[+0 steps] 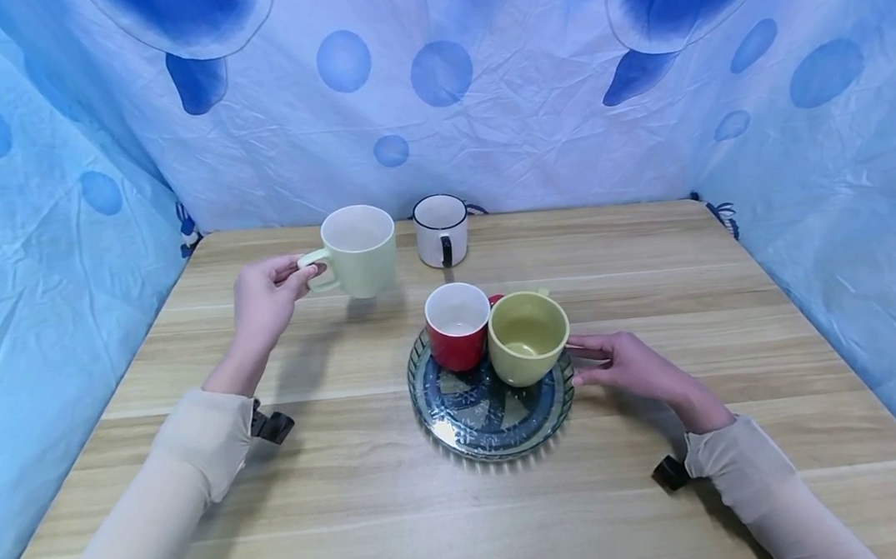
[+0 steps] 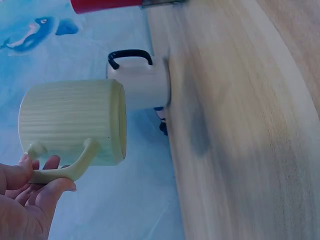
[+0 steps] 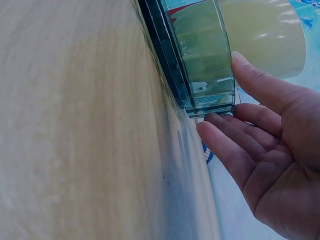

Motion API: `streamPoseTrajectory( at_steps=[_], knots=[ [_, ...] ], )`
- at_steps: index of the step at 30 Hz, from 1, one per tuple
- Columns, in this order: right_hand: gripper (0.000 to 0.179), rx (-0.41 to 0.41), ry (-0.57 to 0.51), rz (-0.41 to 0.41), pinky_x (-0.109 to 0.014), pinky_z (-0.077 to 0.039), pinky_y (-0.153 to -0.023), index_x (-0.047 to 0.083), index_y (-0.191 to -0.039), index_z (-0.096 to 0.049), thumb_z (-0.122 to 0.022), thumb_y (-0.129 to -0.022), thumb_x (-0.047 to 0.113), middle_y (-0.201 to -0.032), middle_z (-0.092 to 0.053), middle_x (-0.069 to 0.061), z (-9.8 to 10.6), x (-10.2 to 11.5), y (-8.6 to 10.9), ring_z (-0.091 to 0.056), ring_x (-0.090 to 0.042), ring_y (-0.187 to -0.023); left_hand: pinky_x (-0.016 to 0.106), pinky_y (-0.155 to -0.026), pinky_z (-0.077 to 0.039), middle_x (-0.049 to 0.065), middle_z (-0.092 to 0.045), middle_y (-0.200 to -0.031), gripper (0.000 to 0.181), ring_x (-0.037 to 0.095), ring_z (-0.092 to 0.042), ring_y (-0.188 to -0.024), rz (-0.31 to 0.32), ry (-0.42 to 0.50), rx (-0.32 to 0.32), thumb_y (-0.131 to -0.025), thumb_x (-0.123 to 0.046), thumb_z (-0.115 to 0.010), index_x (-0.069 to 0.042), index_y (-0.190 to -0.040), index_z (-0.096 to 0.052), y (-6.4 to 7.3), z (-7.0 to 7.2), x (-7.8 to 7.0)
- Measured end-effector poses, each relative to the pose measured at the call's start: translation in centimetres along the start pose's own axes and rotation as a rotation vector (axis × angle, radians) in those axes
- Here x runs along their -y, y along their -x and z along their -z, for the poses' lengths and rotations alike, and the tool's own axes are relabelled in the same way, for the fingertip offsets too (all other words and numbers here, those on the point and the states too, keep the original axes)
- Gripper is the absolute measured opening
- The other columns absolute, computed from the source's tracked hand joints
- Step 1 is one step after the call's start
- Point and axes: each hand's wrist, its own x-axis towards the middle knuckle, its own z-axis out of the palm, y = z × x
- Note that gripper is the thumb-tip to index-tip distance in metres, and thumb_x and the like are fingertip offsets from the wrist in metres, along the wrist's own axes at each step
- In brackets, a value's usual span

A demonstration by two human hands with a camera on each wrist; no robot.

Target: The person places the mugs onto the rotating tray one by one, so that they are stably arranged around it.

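Observation:
My left hand (image 1: 268, 296) pinches the handle of a pale green mug (image 1: 366, 266), holding it upright above the table's back left, its shadow on the wood below. In the left wrist view, the thumb and fingers close around the handle of this ribbed mug (image 2: 70, 117). At the right side of a round glass tray (image 1: 493, 444), my right hand (image 1: 635, 371) has its fingertips right at the rim, fingers loosely extended. A red mug (image 1: 459, 350) with a white inside and a yellow-green mug (image 1: 523, 364) stand side by side on the tray's back half.
A white enamel mug (image 1: 442, 234) with a black rim and handle stands at the table's back edge, right of the held mug. Blue patterned cloth (image 1: 525, 143) hangs behind and on both sides of the wooden table (image 1: 382, 499).

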Motion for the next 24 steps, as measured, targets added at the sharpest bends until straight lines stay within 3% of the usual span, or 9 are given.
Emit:
streamPoseTrajectory(
  at_steps=[2,5,9,16,24],
  knots=[
    [0.063,-0.003,0.006,-0.001,-0.042,-0.048,-0.102,-0.005,-0.136,-0.05,-0.074,-0.084,0.02,-0.133,-0.057,-0.023,0.0,0.0,0.0,-0.058,-0.038,-0.121,0.007,-0.067,-0.054,0.018,-0.068,-0.111,0.032,-0.012,-0.061,-0.073,-0.017,-0.003,0.008,-0.095,-0.019,-0.062,0.002,-0.119,-0.067,0.4,0.2,-0.1],
    [0.063,-0.007,0.022,-0.002,-0.043,-0.047,-0.102,-0.005,-0.136,-0.051,-0.075,-0.084,0.021,-0.133,-0.057,-0.023,0.0,-0.1,0.1,-0.058,-0.037,-0.121,0.005,-0.068,-0.053,-0.006,-0.076,-0.096,0.034,-0.011,-0.062,-0.076,-0.028,0.016,0.027,-0.094,-0.02,-0.063,0.002,-0.119,-0.066,0.8,0.5,-0.1],
    [0.064,-0.007,0.024,-0.007,-0.043,-0.048,-0.102,-0.003,-0.137,-0.051,-0.075,-0.083,0.023,-0.135,-0.057,-0.02,-0.1,-0.1,0.0,-0.058,-0.035,-0.122,0.004,-0.069,-0.052,-0.036,-0.063,-0.074,0.035,-0.013,-0.061,-0.076,-0.024,0.063,0.04,-0.095,-0.018,-0.062,0.005,-0.121,-0.064,1.4,1.0,-0.1],
    [0.064,-0.003,-0.003,-0.004,-0.042,-0.048,-0.102,-0.003,-0.137,-0.05,-0.075,-0.083,0.022,-0.134,-0.057,-0.021,-0.1,-0.1,-0.2,-0.058,-0.036,-0.122,0.004,-0.07,-0.052,-0.037,-0.064,-0.078,0.036,-0.013,-0.061,-0.08,-0.067,0.085,0.063,-0.094,-0.017,-0.063,0.009,-0.12,-0.063,2.1,1.7,-0.1],
    [0.063,-0.006,-0.003,-0.018,-0.042,-0.048,-0.101,-0.003,-0.136,-0.051,-0.075,-0.083,0.021,-0.134,-0.057,-0.022,-0.2,-0.3,-0.2,-0.058,-0.037,-0.122,0.008,-0.071,-0.054,-0.032,-0.069,-0.083,0.031,-0.007,-0.062,-0.078,-0.081,0.094,0.17,-0.094,-0.016,-0.063,0.008,-0.114,-0.065,2.5,1.9,0.3]
  ],
)
